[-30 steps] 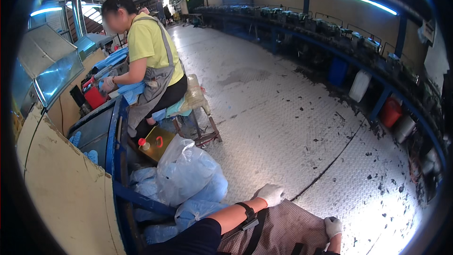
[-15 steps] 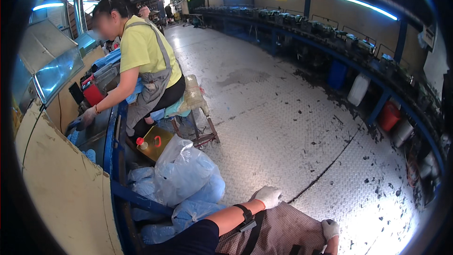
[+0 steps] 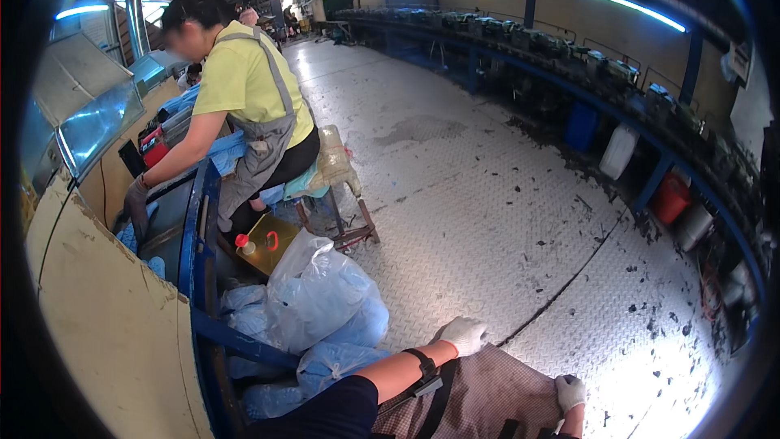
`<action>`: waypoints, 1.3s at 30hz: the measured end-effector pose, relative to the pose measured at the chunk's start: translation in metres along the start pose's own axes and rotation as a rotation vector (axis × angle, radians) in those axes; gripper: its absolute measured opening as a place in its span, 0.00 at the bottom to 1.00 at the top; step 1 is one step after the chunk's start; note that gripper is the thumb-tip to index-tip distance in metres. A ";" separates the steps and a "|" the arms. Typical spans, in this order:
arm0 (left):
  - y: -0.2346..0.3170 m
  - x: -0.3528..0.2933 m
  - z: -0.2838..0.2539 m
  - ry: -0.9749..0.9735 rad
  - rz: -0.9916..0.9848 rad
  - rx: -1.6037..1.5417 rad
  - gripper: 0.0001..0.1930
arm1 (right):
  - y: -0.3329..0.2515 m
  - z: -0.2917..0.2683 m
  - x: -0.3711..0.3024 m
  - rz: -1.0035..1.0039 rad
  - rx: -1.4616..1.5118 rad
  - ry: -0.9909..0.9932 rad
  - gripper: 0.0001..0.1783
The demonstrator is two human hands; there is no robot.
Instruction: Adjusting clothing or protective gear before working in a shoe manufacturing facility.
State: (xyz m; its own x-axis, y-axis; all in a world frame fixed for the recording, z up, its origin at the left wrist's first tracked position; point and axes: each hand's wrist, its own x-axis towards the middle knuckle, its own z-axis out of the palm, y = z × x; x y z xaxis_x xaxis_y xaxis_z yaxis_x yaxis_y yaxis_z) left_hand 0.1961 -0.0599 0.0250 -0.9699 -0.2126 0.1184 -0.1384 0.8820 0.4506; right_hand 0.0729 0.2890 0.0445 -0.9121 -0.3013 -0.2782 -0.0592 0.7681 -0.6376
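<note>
A brown checked apron (image 3: 496, 394) with dark straps lies across my lap. My left hand (image 3: 465, 336), in a white knit glove, rests at the apron's far left edge. Its fingers are curled in, and whatever may be inside them is hidden. A dark band with a small device (image 3: 426, 374) circles my left forearm. My right hand (image 3: 570, 393), gloved too, sits at the apron's right corner with its fingers bent over the cloth. Left of my left arm are clear plastic bags (image 3: 325, 289) holding light-blue items.
A co-worker in a yellow shirt (image 3: 252, 73) sits on a stool (image 3: 337, 167), reaching into a blue-framed bench (image 3: 195, 236). A yellow jug with a red cap (image 3: 266, 245) stands beside the bags. Dark scraps litter the patterned metal floor (image 3: 504, 219). A long machine line (image 3: 569, 65) runs along the right.
The co-worker has leaned forward, and their gloved hand now reaches lower into the bench. My own hands have hardly moved.
</note>
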 end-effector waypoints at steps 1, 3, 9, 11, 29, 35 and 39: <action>0.000 0.000 0.000 -0.001 -0.001 0.000 0.14 | -0.004 -0.001 -0.001 0.012 -0.002 -0.012 0.21; 0.000 -0.001 -0.001 -0.019 -0.027 0.003 0.14 | -0.008 -0.001 -0.003 0.023 -0.003 -0.028 0.21; 0.004 -0.004 -0.001 -0.003 -0.011 -0.015 0.14 | 0.026 0.008 0.009 0.010 -0.066 0.043 0.22; 0.007 -0.006 -0.004 -0.011 -0.022 -0.020 0.15 | 0.026 0.009 0.010 0.004 -0.087 0.045 0.22; 0.018 0.010 -0.002 -0.036 -0.105 0.028 0.12 | 0.014 -0.009 0.008 0.099 -0.140 -0.148 0.28; 0.008 0.005 0.009 -0.011 -0.110 -0.014 0.13 | 0.005 -0.012 0.002 0.126 -0.113 -0.156 0.28; 0.007 0.007 0.016 -0.015 -0.123 0.030 0.13 | 0.018 -0.009 0.005 0.106 -0.110 -0.157 0.28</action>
State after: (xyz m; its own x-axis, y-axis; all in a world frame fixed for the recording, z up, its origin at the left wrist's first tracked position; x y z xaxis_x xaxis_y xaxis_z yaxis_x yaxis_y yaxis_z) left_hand 0.1855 -0.0481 0.0148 -0.9481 -0.3140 0.0500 -0.2625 0.8618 0.4341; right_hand 0.0639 0.3066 0.0385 -0.8417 -0.2936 -0.4531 -0.0187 0.8546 -0.5190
